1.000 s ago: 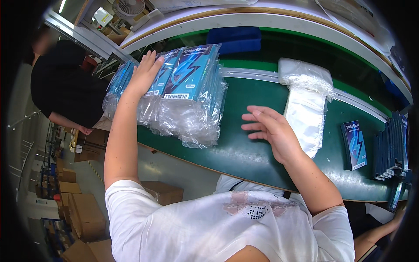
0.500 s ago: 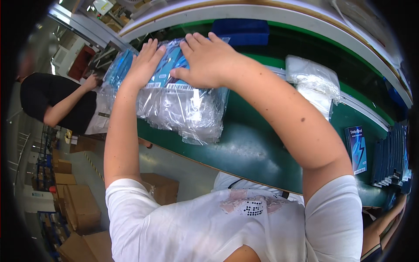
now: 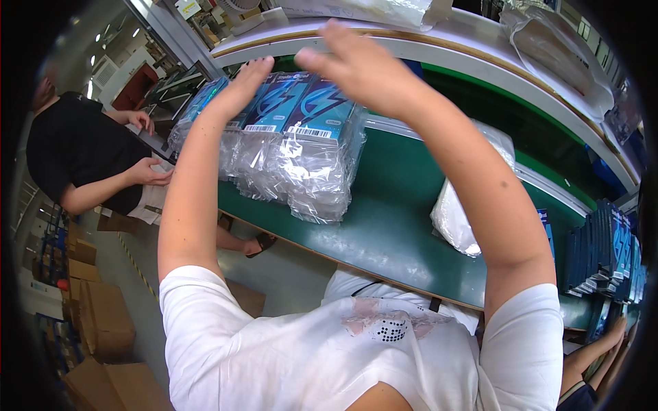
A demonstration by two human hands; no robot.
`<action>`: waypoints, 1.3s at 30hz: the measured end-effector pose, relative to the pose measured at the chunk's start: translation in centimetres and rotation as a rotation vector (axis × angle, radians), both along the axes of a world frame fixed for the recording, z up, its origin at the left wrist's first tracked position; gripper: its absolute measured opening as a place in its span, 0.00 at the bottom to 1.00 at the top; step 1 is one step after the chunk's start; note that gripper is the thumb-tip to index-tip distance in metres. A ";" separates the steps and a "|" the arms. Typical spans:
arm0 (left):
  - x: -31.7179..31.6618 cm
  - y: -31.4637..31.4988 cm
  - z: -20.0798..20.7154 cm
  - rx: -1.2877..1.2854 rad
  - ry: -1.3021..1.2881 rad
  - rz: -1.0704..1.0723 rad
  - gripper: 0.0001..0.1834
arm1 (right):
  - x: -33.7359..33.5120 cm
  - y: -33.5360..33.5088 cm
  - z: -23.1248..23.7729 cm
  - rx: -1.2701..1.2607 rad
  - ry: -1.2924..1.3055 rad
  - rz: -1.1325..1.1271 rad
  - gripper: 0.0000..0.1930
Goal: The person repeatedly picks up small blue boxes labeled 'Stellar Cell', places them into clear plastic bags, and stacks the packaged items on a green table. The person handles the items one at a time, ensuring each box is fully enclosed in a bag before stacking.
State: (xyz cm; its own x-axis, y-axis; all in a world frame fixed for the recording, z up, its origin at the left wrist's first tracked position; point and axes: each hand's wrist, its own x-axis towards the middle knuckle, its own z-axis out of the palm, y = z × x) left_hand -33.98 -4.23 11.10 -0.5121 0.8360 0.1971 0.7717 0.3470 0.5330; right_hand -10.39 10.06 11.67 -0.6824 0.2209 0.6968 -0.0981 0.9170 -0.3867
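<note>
Rows of flat blue boxes [image 3: 319, 109] with a lightning-bolt print lie in clear plastic bags on the green table. The loose ends of the bags [image 3: 315, 178] hang crumpled toward me. My left hand [image 3: 245, 88] is at the upper part of the boxes, fingers stretched out, holding nothing I can see. Raised above the far edge of the boxes is my right hand [image 3: 363, 68], slightly blurred, its fingers apart and nothing in them. Under my right forearm shows a pile of empty clear bags [image 3: 454, 220].
Many dark-blue boxes [image 3: 600, 250] stand stacked at the right end of the table [image 3: 397, 205]. Beyond it runs a white shelf [image 3: 473, 53] with plastic packs. A person in black [image 3: 86, 154] works at the left; another person's arms [image 3: 596, 359] show lower right. Cartons [image 3: 106, 318] sit on the floor.
My right hand has lifted off the bagged boxes and moved right and away, uncovering their prints. My left hand has shifted slightly. The person at the left now has both hands in front.
</note>
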 end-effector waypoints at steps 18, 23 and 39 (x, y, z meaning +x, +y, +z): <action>29.7 0.3 -11.6 0.316 0.093 -0.833 0.15 | 34.9 0.3 -18.6 0.060 -0.515 -1.246 0.42; 29.8 4.9 -13.6 0.006 0.448 -0.885 0.18 | 34.6 0.7 -15.5 -0.229 -0.584 -1.193 0.42; 28.9 5.9 -11.2 0.076 0.192 -0.904 0.12 | 34.3 -0.4 -15.9 -1.198 0.591 -0.375 0.33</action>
State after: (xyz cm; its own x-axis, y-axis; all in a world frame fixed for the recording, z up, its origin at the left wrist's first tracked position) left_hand -5.13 1.62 -0.08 0.3758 0.8828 0.2820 0.8092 -0.4609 0.3645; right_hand 23.95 9.62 -4.19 -0.1227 0.9857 0.1155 -0.3457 0.0666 -0.9360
